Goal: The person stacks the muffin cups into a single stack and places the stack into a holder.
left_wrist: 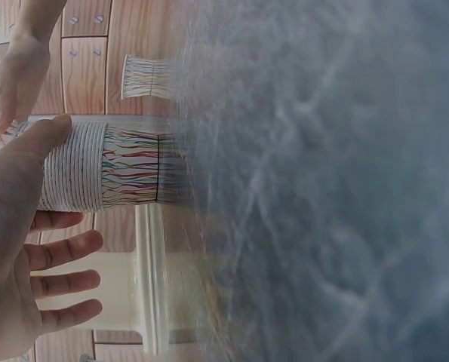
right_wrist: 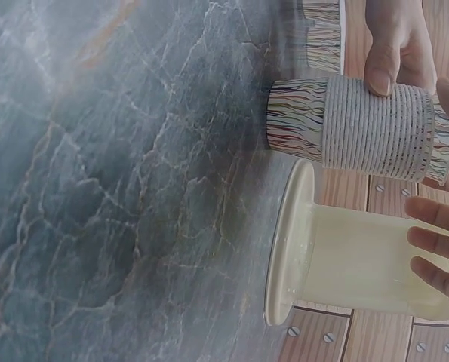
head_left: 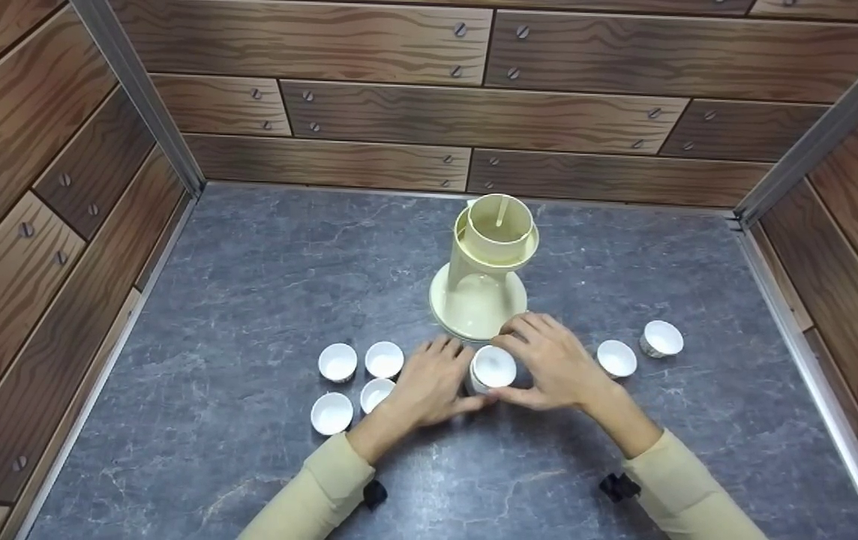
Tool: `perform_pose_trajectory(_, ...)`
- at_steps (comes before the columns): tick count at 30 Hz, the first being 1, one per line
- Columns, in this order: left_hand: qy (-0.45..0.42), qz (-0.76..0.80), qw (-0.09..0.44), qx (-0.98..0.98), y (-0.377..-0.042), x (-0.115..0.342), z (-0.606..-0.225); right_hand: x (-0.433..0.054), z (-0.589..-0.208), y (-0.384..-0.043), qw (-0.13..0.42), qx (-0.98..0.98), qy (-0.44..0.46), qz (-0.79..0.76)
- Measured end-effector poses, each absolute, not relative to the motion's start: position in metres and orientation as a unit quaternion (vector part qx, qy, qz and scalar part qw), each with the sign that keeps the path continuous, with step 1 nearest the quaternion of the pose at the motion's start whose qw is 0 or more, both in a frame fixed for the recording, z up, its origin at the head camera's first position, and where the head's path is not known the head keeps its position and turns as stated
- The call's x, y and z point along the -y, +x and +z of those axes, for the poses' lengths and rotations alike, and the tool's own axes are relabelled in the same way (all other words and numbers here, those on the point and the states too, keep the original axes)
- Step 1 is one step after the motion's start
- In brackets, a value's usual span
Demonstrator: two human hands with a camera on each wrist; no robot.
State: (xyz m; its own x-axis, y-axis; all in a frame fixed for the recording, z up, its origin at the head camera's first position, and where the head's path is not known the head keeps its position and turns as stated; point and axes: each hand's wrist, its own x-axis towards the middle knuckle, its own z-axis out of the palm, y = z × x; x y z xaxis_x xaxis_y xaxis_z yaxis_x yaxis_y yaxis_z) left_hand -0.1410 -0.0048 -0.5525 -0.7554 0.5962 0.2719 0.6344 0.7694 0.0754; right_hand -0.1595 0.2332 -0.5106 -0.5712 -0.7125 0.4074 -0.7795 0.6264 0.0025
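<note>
A stack of small white paper cups point(right_wrist: 375, 128) with coloured wavy lines stands upright on the table between the hands. My left hand point(head_left: 435, 381) holds the stack's side between thumb and index finger; its other fingers point(left_wrist: 69, 284) extend past it. A single paper cup point(head_left: 494, 366) sits at the top of the stack, its patterned side showing above the packed rims. My right hand point(head_left: 553, 364) pinches this cup with thumb and index finger, the remaining fingers point(right_wrist: 435, 241) held apart from it. Just behind stands a cream plastic stand point(head_left: 478, 304) with a round base.
Several single paper cups point(head_left: 337, 363) stand upright left of my left hand, one partly covered by it. Two more, a nearer cup point(head_left: 616, 358) and a farther cup point(head_left: 661, 339), stand to the right. An open cream cylinder point(head_left: 500, 217) sits in the stand's ring. Wood-patterned walls point(head_left: 399, 112) enclose the table.
</note>
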Motion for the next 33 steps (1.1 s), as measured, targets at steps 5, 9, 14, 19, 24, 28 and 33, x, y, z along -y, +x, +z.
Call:
perform_pose_trajectory(5,-0.33,-0.067,0.113,0.935,-0.141,0.004,-0.552,-0.233,-0.513,-0.16,0.189,0.88,0.425,0.094)
perform_pose_trajectory(9,-0.328,-0.062,0.101,0.937,-0.142,0.004,-0.551,-0.232,-0.514,-0.161,0.196,0.876,0.429,0.099)
perform_pose_trajectory(14,-0.326,-0.062,0.097,0.938,-0.142,0.003,-0.551,-0.232,-0.517,-0.161,0.195,0.876,0.43,0.096)
perform_pose_trajectory(19,-0.325,-0.062,0.098,0.938,-0.142,0.003,-0.551,-0.232,-0.518,-0.161,0.191,0.879,0.426,0.094)
perform_pose_trajectory(24,-0.326,-0.06,0.099,0.938,-0.142,0.003,-0.551,-0.232,-0.52,-0.162,0.186,0.883,0.422,0.09)
perform_pose_trajectory(28,-0.326,-0.06,0.096,0.939,-0.142,0.004,-0.55,-0.232,-0.521,-0.163,0.184,0.884,0.42,0.091)
perform_pose_trajectory(33,-0.327,-0.065,0.098,0.938,-0.142,0.004,-0.551,-0.233,-0.522,-0.162,0.18,0.885,0.419,0.092)
